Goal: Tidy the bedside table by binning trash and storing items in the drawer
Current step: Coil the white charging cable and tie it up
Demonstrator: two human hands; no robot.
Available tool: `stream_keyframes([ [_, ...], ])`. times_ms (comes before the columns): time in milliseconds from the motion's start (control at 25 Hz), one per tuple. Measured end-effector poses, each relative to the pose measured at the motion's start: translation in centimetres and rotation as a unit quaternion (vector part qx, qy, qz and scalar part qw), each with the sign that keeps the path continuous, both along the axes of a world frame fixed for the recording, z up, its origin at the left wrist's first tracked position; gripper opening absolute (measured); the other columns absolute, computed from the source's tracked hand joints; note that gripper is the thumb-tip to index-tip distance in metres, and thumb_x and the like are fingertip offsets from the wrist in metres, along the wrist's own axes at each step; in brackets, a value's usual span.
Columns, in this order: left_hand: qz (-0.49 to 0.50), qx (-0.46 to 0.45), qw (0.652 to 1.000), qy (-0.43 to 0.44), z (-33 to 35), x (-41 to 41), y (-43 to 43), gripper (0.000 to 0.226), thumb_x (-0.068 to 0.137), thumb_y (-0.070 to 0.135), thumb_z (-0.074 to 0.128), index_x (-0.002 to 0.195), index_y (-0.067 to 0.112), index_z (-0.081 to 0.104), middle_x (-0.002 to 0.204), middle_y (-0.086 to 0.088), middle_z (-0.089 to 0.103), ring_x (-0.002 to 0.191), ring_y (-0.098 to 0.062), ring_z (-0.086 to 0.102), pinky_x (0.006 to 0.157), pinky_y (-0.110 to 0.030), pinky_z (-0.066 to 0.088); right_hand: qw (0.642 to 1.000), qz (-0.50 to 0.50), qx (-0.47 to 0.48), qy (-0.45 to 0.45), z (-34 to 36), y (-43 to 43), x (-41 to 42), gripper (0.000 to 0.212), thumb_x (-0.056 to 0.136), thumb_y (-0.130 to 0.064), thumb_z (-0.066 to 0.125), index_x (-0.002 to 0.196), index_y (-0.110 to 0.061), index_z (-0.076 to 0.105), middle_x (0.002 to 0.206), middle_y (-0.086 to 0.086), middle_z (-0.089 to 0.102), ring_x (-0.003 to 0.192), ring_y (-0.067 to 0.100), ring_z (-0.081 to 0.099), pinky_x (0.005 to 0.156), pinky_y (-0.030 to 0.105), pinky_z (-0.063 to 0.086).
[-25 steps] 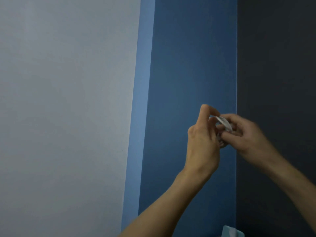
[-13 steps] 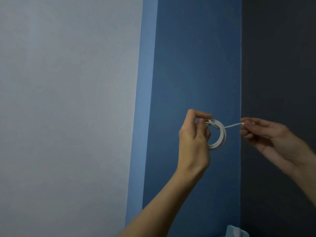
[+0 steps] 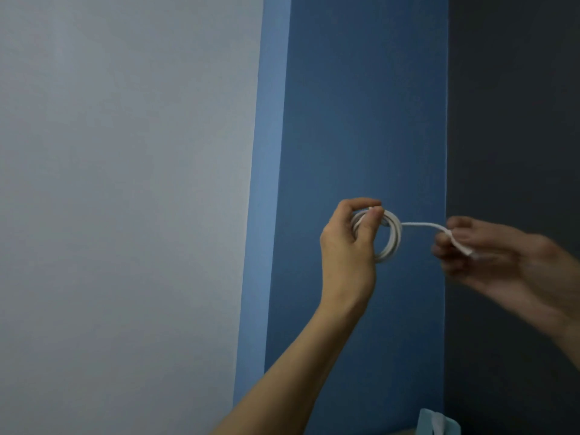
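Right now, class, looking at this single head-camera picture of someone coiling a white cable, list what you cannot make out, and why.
- Bedside table, drawer and bin: outside the head view, which points at the wall.
- Right hand: motion-blurred, so its grip on the cable's free end cannot be read clearly.
- White cable: part of the coil is hidden behind the left hand.
- Pale blue object: cut off by the bottom edge; unidentifiable.
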State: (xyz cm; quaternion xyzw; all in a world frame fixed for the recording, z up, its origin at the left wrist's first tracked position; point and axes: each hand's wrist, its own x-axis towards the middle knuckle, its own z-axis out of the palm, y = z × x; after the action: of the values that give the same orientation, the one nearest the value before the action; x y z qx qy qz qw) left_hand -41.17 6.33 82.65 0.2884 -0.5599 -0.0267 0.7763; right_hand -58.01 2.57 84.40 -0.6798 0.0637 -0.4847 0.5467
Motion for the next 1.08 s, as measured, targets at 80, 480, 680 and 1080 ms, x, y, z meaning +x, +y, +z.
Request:
stream_keyframes([
  [80, -0.013, 0.013, 1.000, 0.006, -0.1, -0.3, -0.3, 0.004, 0.095, 0.018, 0.054, 0.092, 0.017, 0.057, 0.056, 0.014, 0.051, 0.049, 0.002, 0.047, 0.055, -0.013, 0.035, 0.999, 0.027, 0.002, 0.035, -0.1, -0.3, 0.1, 0.066, 0.025, -0.030, 0.093, 0.086, -0.017, 0.075, 0.074, 0.000, 0.066, 0.069, 0.006, 0.062, 0.054, 0.016, 0.050],
  [480, -0.062, 0.049, 0.997, 0.020, -1.1, -2.9, -1.6, 0.006, 0.097, 0.021, 0.049, 0.092, 0.017, 0.049, 0.068, 0.009, 0.050, 0.062, -0.002, 0.046, 0.062, -0.018, 0.039, 0.959, -0.177, -0.213, -0.061, -0.4, -0.2, 1.7, 0.037, 0.048, -0.027, 0.085, 0.081, -0.019, 0.070, 0.083, 0.003, 0.075, 0.081, 0.015, 0.071, 0.073, 0.016, 0.054],
  [680, -0.078, 0.036, 0.996, 0.035, -0.8, -4.0, -1.6, 0.012, 0.098, 0.017, 0.046, 0.088, 0.021, 0.048, 0.072, 0.007, 0.057, 0.063, 0.000, 0.051, 0.062, -0.014, 0.041, 0.883, -0.345, -0.309, -0.075, -1.1, 0.5, 2.6, 0.032, 0.059, -0.011, 0.081, 0.082, -0.023, 0.061, 0.081, -0.001, 0.071, 0.075, 0.013, 0.069, 0.074, 0.020, 0.054],
  [1080, -0.094, 0.020, 0.994, 0.045, -0.7, -3.9, -1.3, 0.018, 0.098, 0.016, 0.046, 0.085, 0.027, 0.049, 0.086, -0.009, 0.065, 0.075, -0.014, 0.060, 0.065, -0.023, 0.048, 0.977, -0.140, -0.150, 0.065, -0.9, -2.0, 2.6, 0.064, 0.043, -0.059, 0.079, 0.090, -0.016, 0.074, 0.083, 0.000, 0.074, 0.078, 0.007, 0.066, 0.065, 0.014, 0.052],
])
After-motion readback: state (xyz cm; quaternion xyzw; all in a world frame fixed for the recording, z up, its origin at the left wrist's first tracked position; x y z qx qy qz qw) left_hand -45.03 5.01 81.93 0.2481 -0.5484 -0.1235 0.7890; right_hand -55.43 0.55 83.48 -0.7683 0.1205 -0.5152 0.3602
